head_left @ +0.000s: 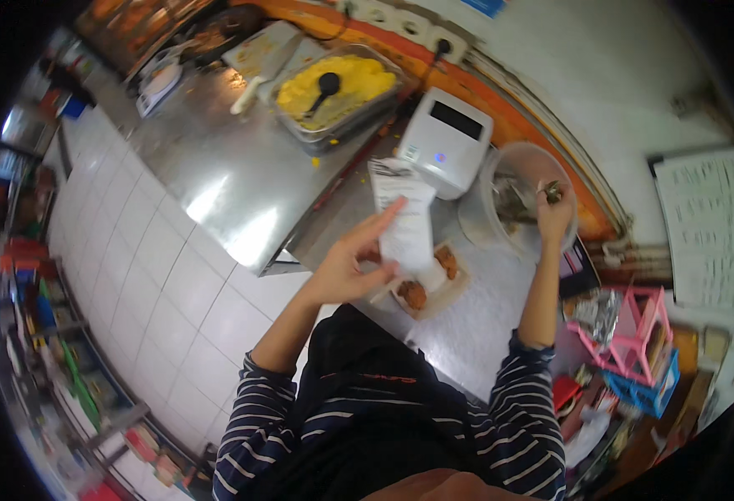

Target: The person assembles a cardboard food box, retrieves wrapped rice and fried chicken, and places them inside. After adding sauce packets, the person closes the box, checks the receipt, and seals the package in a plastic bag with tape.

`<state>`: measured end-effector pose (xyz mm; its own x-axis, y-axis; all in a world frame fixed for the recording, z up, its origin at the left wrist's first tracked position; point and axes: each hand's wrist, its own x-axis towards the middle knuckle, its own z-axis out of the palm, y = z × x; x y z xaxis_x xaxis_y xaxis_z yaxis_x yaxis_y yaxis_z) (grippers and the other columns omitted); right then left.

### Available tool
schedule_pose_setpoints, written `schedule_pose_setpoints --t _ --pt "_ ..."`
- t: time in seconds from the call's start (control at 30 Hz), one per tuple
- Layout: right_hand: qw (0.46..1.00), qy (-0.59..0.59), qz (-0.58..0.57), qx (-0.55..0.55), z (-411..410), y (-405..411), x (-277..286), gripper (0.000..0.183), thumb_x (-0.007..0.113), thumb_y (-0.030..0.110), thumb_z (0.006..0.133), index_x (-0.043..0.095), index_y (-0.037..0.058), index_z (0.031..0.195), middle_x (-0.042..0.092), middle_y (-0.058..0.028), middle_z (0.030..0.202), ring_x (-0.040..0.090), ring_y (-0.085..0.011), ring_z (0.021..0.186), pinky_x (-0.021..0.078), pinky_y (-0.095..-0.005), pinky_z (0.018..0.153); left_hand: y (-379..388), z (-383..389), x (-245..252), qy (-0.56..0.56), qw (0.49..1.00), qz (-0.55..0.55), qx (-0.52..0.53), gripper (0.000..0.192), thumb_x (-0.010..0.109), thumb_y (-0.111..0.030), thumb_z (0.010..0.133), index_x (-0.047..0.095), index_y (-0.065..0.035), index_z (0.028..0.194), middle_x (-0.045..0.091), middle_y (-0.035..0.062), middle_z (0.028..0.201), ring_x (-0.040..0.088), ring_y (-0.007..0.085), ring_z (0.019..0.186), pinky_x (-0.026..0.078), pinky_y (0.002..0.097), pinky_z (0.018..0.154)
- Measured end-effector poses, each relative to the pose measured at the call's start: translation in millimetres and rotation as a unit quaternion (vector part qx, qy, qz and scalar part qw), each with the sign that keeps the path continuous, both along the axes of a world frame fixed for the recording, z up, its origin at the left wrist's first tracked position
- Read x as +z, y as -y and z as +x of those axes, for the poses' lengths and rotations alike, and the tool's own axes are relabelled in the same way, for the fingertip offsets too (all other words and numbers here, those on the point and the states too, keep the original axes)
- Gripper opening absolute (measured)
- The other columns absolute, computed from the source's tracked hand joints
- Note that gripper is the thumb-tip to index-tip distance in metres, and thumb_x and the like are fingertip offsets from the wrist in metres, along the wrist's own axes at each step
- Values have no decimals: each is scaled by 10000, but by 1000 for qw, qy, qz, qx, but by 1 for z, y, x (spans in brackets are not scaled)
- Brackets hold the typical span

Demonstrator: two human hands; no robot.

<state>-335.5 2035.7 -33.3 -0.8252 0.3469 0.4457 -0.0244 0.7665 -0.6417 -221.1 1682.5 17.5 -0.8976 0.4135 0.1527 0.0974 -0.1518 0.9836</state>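
My left hand (pixel 357 257) holds a printed paper receipt (pixel 404 219), with the index finger and thumb across its front. The receipt's upper end lies beside a white label printer (pixel 445 147) with a lit blue button. Below the paper, pieces of fried food (pixel 412 294) sit in an open paper tray (pixel 451 297), partly hidden by it. My right hand (pixel 556 213) is at the mouth of a translucent plastic tub (pixel 530 156). Its fingertips grip a small dark packet (pixel 552 191), its kind unclear. More greyish packets (pixel 510 194) lie inside the tub.
A clear container of yellow food (pixel 342 81) with a black scoop (pixel 326 91) stands on the steel counter (pixel 217 169), near a knife (pixel 248 95) and kitchen scale (pixel 159 81). Pink and blue baskets (pixel 642 344) stand at right. A whiteboard (pixel 702 225) bears writing. Sockets line the wall.
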Motion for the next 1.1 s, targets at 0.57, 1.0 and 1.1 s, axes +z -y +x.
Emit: schedule_pose_setpoints --t 0.57,1.0,1.1 --pt "798 231 -555 41 312 6 -158 629 584 324 738 344 -39 1193 480 -206 1119 463 -280 1049 348 -363 908 -180 33 -340 324 899 -127 -265 364 443 -239 849 450 -11 1134 519 90 1064 508 177 956 409 289 831" --pt "878 0 -453 -156 491 -284 -147 209 510 170 798 573 -3 896 587 -100 800 562 -152 726 462 -287 668 -482 147 -156 181 934 -113 -288 360 461 -199 848 477 18 1135 497 106 1148 474 192 1039 341 285 900" --pt "873 -133 -345 -319 556 -369 -109 249 450 171 843 520 16 661 510 -45 610 505 -102 558 429 -253 500 -518 113 -132 -33 920 -248 -303 313 480 -172 837 532 25 1075 526 122 1117 483 181 1033 350 280 887"
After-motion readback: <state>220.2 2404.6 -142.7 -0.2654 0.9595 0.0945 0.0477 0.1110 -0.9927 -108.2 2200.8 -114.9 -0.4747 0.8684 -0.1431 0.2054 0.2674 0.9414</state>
